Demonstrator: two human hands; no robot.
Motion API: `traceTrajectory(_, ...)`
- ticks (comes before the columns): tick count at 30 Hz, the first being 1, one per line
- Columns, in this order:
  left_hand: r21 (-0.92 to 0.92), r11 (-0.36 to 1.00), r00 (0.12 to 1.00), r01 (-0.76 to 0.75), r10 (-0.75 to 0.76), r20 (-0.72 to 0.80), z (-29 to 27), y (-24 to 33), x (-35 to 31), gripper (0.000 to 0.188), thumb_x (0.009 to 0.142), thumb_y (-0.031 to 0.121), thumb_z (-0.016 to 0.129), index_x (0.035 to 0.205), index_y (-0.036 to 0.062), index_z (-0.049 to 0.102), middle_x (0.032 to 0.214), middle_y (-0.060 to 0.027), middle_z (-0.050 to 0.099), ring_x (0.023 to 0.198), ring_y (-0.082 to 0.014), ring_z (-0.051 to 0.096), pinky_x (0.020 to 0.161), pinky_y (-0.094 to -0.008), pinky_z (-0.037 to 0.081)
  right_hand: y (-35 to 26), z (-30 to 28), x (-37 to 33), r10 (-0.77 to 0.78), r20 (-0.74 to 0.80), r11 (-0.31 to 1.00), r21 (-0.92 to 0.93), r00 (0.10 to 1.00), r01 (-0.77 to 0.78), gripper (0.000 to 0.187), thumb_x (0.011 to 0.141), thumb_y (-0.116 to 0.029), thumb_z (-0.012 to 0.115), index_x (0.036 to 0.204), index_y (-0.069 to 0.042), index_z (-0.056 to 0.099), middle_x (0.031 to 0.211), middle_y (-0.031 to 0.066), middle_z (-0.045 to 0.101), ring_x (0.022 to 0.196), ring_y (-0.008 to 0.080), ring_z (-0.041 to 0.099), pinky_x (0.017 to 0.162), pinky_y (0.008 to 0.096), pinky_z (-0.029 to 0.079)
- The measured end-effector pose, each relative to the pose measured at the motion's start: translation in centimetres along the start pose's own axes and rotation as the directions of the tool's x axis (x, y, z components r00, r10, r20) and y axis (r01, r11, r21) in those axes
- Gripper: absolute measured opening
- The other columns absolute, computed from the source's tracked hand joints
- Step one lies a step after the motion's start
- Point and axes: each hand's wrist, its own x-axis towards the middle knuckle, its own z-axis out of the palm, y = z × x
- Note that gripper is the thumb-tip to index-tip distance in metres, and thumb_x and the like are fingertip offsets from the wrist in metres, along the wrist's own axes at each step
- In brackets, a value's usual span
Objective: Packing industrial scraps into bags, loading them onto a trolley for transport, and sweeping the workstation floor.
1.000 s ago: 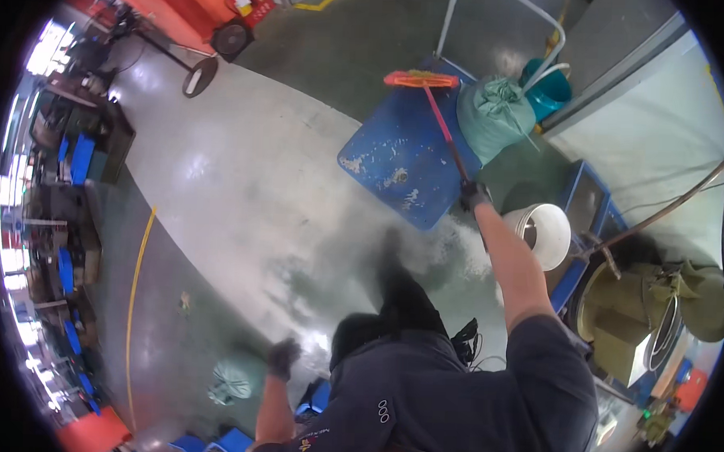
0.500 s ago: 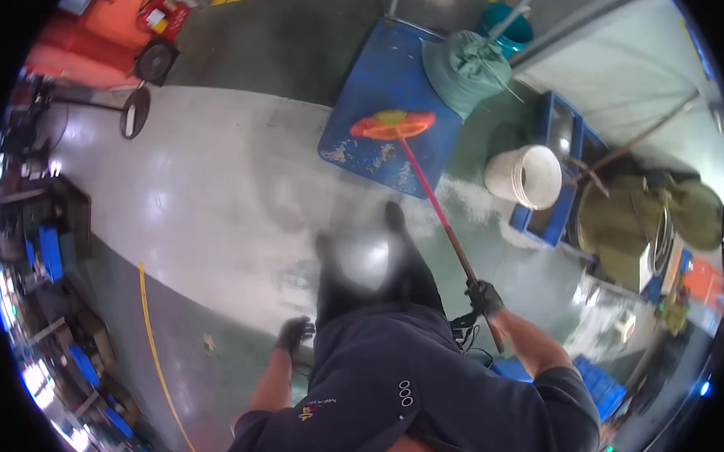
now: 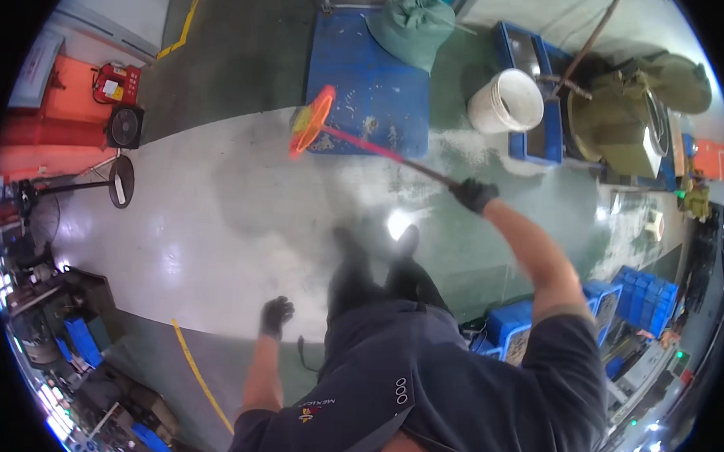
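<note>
A broom (image 3: 365, 146) with a pinkish-red shaft and an orange head (image 3: 312, 122) is in my right hand (image 3: 475, 195). That hand wears a dark glove and is closed round the shaft near its end. The broom slants to the left, its head beside the near left edge of a worn blue platform (image 3: 375, 83). Some yellow shows on the head's left side. My left hand (image 3: 276, 317), also gloved in dark fabric, hangs low on the left with fingers loosely curled and apart. Nothing shows in it.
A tied green sack (image 3: 415, 29) rests on the platform. To its right stand a white bucket (image 3: 506, 102), blue trays (image 3: 547, 129) and an olive-green machine (image 3: 620, 127). Blue crates (image 3: 645, 300) are at lower right. A floor fan (image 3: 121, 182) stands at left.
The broom has swung left, its head moving from over the platform to the left edge. My right hand has risen forward. The view has shifted, with the platform now farther up.
</note>
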Motion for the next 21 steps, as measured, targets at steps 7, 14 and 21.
traceTrajectory(7, -0.025, 0.998, 0.998, 0.061, -0.060, 0.025, 2.1, -4.5, -2.1, 0.027, 0.081, 0.025, 0.065, 0.097, 0.0046, 0.059, 0.081, -0.0114, 0.065, 0.072, -0.0228, 0.064, 0.065, -0.0338, 0.052, 17.4, -4.6, -10.7, 0.091, 0.317, 0.967, -0.253, 0.944, -0.009, 0.037, 0.092, -0.039, 0.037, 0.096, -0.015, 0.064, 0.087, 0.0141, 0.064, 0.082, 0.0326, 0.062, 0.072, 0.0441, 0.049)
traceTrajectory(14, -0.024, 0.993, 0.988, 0.116, -0.113, 0.105, 4.9, -6.3, -0.3, 0.024, 0.080, 0.023, 0.065, 0.095, 0.0048, 0.060, 0.081, -0.0128, 0.066, 0.069, -0.0240, 0.065, 0.064, -0.0354, 0.053, 36.5, -5.1, -32.4, 0.197, 0.306, 0.874, -0.486, 0.931, -0.025, 0.032, 0.092, -0.033, 0.040, 0.087, -0.013, 0.065, 0.058, 0.0132, 0.059, 0.051, 0.0321, 0.059, 0.047, 0.0402, 0.048)
traceTrajectory(21, 0.072, 0.991, 0.993, 0.115, -0.116, 0.010, 5.1, -4.8, -2.2, 0.018, 0.083, 0.022, 0.059, 0.090, 0.0054, 0.059, 0.076, -0.0080, 0.062, 0.066, -0.0185, 0.061, 0.062, -0.0313, 0.050, 16.2, -3.9, -17.9, 0.206, 0.199, 0.966, 0.118, 0.958, -0.232, 0.040, 0.088, -0.042, 0.047, 0.082, -0.005, 0.062, 0.074, 0.0209, 0.061, 0.073, 0.0371, 0.060, 0.064, 0.0457, 0.045)
